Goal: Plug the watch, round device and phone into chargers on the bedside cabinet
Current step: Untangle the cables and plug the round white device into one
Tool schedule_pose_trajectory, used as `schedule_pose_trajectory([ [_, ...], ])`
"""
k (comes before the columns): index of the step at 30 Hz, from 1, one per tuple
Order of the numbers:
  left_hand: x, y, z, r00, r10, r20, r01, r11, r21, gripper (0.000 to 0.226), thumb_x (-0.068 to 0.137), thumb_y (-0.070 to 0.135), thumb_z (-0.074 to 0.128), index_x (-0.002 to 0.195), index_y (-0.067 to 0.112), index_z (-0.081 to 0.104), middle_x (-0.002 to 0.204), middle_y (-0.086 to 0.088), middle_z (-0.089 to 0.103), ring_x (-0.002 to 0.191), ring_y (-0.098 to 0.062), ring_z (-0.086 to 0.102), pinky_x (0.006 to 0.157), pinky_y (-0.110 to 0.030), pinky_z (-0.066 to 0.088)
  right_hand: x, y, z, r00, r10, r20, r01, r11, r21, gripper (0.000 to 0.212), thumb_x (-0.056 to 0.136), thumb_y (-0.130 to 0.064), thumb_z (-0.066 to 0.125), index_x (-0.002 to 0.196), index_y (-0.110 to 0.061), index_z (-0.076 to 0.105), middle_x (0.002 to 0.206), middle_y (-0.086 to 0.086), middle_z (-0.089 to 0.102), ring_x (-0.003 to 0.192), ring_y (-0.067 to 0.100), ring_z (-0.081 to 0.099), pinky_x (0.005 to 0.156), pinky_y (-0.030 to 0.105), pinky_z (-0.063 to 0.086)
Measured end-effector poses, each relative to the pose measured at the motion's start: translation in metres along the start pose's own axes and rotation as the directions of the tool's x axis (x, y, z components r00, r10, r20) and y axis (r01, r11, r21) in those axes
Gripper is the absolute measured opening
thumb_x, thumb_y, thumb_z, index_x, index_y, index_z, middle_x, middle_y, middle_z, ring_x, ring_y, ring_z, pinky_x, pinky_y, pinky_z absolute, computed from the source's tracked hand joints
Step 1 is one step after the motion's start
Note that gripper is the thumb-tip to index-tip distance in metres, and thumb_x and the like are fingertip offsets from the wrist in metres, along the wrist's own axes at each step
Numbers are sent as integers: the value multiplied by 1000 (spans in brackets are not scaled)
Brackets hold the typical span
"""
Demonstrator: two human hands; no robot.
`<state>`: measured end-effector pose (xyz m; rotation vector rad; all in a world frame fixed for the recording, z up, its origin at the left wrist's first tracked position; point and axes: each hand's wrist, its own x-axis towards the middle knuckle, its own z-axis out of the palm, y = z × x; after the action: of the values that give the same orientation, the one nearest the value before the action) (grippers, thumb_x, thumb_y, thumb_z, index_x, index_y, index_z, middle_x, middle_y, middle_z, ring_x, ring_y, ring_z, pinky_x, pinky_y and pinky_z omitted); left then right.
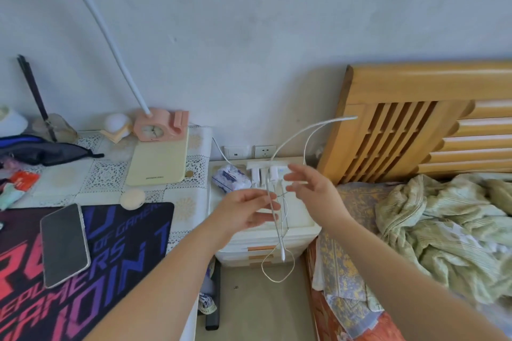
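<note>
Nearest, left of the left hand (243,209): phone (65,245) lying flat, screen dark, on a mouse mat (116,252) with big coloured letters, well apart from both hands. Just beyond the mat's far edge, a small round device (132,198), cream coloured, on the lace table cover (105,174).

Below and between the hands: white charging cables (278,232) hanging over the front of the bedside cabinet (299,227), one loop reaching down past the drawers. Left hand with fingers loosely curled by one thin cable, apparently pinching it, though not sure because of blur. Right hand (313,188) open, fingers spread, touching nothing, just above the cabinet top.

Just behind the fingertips: white power strip (266,165) with several white plugs, and a tissue pack (231,177) left of it. Farther back, right of the right hand: wooden headboard (415,119) and crumpled green blanket (443,224). Watch not recognisable anywhere.
</note>
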<state>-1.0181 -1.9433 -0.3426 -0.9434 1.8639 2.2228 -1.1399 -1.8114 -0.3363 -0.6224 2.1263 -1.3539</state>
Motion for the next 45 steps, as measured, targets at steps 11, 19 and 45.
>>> schedule_pose_trajectory([
  [11, 4, 63, 6, 992, 61, 107, -35, 973, -226, 15, 89, 14, 60, 99, 10, 71, 85, -1, 77, 73, -16, 74, 77, -27, 60, -41, 10, -1, 738, -669, -86, 582, 697, -420, 61, 86, -22, 68, 141, -31, 41, 143, 1, 38, 123, 12, 47, 97, 25, 44],
  [19, -1, 44, 23, 977, -136, 165, 181, 939, -294, 15, 91, 24, 55, 93, 14, 66, 69, 2, 73, 64, -14, 72, 84, -33, 54, -50, -30, -10, 811, -582, -65, 555, 799, -231, 19, 95, -22, 55, 104, -19, 72, 107, -9, 71, 104, 3, 63, 88, 32, 52],
  [45, -33, -32, -85, 786, 184, -591, 56, 930, 364, 20, 86, 20, 57, 103, 21, 66, 101, 6, 66, 96, -14, 62, 81, -27, 43, -55, -39, 103, 968, 55, 245, -160, 887, 434, 23, 98, -25, 49, 102, -22, 71, 59, -4, 42, 51, 10, 30, 50, 24, 23],
])
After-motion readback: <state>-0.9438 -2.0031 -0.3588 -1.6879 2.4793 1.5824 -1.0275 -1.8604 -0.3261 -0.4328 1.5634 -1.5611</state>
